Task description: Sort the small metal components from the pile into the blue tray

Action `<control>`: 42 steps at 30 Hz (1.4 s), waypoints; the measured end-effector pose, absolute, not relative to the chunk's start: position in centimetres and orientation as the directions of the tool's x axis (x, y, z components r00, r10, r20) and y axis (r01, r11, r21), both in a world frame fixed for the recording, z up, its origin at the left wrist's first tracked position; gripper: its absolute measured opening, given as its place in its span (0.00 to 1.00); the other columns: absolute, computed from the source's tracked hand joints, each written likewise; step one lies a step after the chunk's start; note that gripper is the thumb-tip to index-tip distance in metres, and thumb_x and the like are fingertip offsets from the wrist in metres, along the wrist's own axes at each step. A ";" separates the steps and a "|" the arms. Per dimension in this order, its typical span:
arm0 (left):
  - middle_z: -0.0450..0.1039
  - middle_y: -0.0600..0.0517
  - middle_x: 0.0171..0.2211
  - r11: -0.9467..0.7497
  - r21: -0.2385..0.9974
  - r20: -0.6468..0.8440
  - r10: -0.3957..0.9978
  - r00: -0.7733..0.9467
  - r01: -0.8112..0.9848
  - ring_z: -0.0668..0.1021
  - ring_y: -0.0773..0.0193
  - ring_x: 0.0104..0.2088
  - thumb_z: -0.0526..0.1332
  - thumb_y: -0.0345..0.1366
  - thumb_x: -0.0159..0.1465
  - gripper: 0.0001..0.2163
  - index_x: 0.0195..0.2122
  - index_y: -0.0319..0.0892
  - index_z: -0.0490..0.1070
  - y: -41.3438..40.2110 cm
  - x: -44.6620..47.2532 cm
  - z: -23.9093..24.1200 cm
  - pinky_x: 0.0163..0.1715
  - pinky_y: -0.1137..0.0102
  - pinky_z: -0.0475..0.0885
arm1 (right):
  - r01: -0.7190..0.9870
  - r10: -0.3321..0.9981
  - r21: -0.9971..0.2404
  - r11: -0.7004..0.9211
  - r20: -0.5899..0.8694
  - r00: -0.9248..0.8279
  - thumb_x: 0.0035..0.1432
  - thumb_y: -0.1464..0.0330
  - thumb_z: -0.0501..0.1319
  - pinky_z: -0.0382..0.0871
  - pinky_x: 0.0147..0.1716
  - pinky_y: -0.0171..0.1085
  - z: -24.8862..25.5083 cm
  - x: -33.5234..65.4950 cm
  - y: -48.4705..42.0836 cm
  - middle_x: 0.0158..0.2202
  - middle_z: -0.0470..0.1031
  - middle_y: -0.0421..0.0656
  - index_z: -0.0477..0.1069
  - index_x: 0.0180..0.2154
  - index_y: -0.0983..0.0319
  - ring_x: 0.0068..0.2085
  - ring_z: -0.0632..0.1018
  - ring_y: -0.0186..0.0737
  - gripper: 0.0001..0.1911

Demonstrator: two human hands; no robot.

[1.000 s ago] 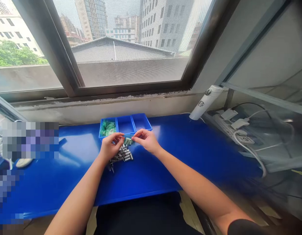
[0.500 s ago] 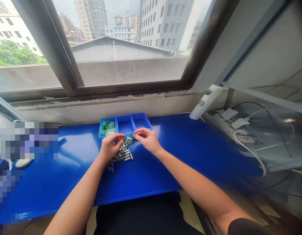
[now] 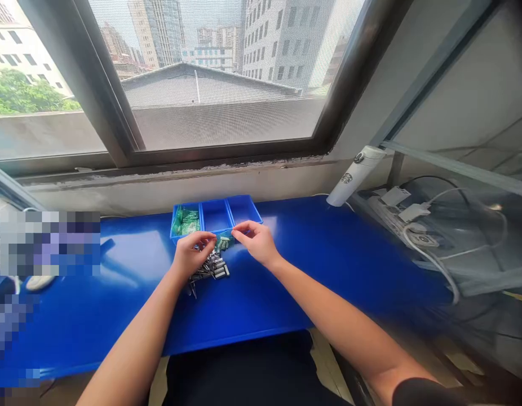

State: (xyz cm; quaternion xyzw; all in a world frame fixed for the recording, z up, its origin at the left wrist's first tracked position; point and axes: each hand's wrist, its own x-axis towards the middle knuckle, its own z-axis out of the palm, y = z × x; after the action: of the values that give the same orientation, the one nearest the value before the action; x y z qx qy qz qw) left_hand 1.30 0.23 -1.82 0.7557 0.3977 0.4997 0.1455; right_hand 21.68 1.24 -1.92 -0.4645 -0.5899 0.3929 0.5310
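My left hand (image 3: 192, 253) and my right hand (image 3: 257, 242) pinch the two sides of a small clear bag (image 3: 223, 241) with small green parts inside, held just above the blue table (image 3: 312, 265). Under my left hand lies a pile of small metal pins (image 3: 210, 268). Right behind my hands stand three joined blue bins (image 3: 216, 214): the left one holds green bagged parts (image 3: 186, 220), and nothing shows in the middle and right ones.
A white bottle (image 3: 354, 176) leans at the table's right end. A power strip with white plugs and cables (image 3: 407, 217) lies to the right. The window sill and wall run behind the bins. A blurred patch covers the left.
My hands have barely moved; the right hand has shifted slightly up and right, stretching the small bag between the fingers.
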 end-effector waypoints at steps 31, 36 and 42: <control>0.81 0.49 0.32 -0.616 0.659 0.618 0.771 0.156 0.432 0.81 0.64 0.29 0.62 0.35 0.63 0.07 0.39 0.41 0.77 -0.1 1.2 -1.4 0.28 0.72 0.76 | -0.026 0.971 -0.973 0.229 0.230 -0.057 0.48 0.54 0.69 0.71 0.30 0.37 -2.4 21.4 1.3 0.30 0.78 0.44 0.75 0.31 0.61 0.29 0.76 0.37 0.17; 0.81 0.50 0.32 -0.642 0.635 0.640 0.749 0.173 0.431 0.80 0.65 0.30 0.63 0.33 0.62 0.06 0.39 0.42 0.78 0.1 1.3 -1.6 0.26 0.72 0.73 | -0.087 0.979 -0.977 0.194 0.198 -0.047 0.45 0.56 0.71 0.70 0.30 0.36 -2.3 21.4 1.7 0.30 0.79 0.43 0.73 0.35 0.61 0.31 0.77 0.37 0.19; 0.79 0.52 0.27 -0.634 0.621 0.643 0.748 0.164 0.461 0.77 0.68 0.25 0.63 0.32 0.61 0.04 0.36 0.42 0.78 0.4 1.1 -2.0 0.25 0.73 0.72 | -0.080 0.967 -0.978 0.194 0.204 -0.154 0.51 0.59 0.67 0.70 0.32 0.36 -2.4 21.6 1.5 0.31 0.79 0.42 0.72 0.41 0.61 0.34 0.79 0.39 0.18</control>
State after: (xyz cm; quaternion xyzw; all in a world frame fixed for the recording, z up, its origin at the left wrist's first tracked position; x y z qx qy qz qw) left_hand 1.13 0.43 -2.01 0.7494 0.4035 0.5054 0.1421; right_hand 21.62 1.48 -2.37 -0.3890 -0.5701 0.5018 0.5214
